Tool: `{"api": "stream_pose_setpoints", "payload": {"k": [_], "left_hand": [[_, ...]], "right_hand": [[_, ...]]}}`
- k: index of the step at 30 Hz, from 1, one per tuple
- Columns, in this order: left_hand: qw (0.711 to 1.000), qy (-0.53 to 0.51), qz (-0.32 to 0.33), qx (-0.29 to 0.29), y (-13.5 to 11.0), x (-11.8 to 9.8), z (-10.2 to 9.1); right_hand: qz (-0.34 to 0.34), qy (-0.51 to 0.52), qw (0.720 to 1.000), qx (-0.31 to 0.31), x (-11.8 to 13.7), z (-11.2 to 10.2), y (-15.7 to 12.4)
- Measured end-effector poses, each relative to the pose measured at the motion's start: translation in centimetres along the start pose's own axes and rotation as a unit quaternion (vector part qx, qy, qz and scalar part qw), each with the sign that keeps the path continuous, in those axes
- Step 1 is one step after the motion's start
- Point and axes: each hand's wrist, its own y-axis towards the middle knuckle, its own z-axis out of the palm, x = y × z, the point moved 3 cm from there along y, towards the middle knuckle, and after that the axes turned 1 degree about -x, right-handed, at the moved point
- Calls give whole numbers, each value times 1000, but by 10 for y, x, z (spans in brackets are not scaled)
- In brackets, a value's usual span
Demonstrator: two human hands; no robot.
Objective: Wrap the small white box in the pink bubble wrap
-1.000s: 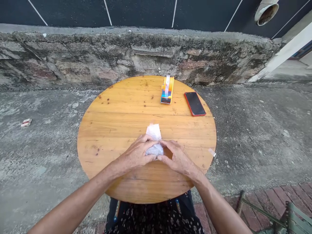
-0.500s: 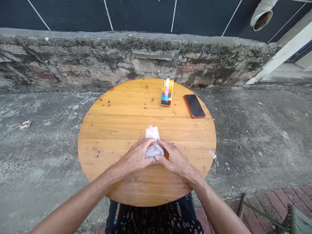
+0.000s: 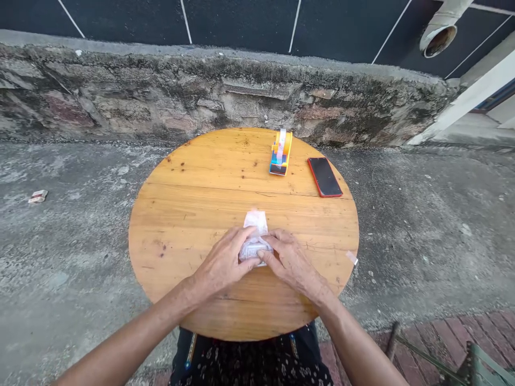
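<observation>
A small white packet of thin plastic or paper point(image 3: 255, 231) lies on the round wooden table point(image 3: 193, 214), near its middle and close to me. My left hand point(image 3: 223, 262) grips the packet's left side with curled fingers. From the right, my right hand point(image 3: 290, 260) pinches the same packet. Its near part is rolled up between my fingertips, and the far end lies flat on the wood. What is inside the packet I cannot make out.
A yellow and blue tape dispenser point(image 3: 280, 153) stands at the table's far side, with a red-cased phone point(image 3: 325, 177) lying to its right. A strip of tape point(image 3: 351, 257) hangs at the right rim. A stone wall runs behind, and metal furniture point(image 3: 478, 364) sits at bottom right.
Both hands have stayed on the packet and rolled its near end tighter, so less of the flat white part shows. The camera has shifted slightly.
</observation>
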Motion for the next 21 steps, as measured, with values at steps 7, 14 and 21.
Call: {"api": "stream_pose_setpoints", "payload": {"k": [7, 14, 21], "left_hand": [[987, 89, 136, 5, -26, 10, 8], [985, 90, 144, -28, -20, 11, 12], [995, 31, 94, -3, -20, 12, 9]], "right_hand": [[-27, -17, 999, 13, -1, 3, 4], [-42, 12, 999, 21, 5, -4, 5], [-62, 2, 996, 63, 9, 0, 0]]}}
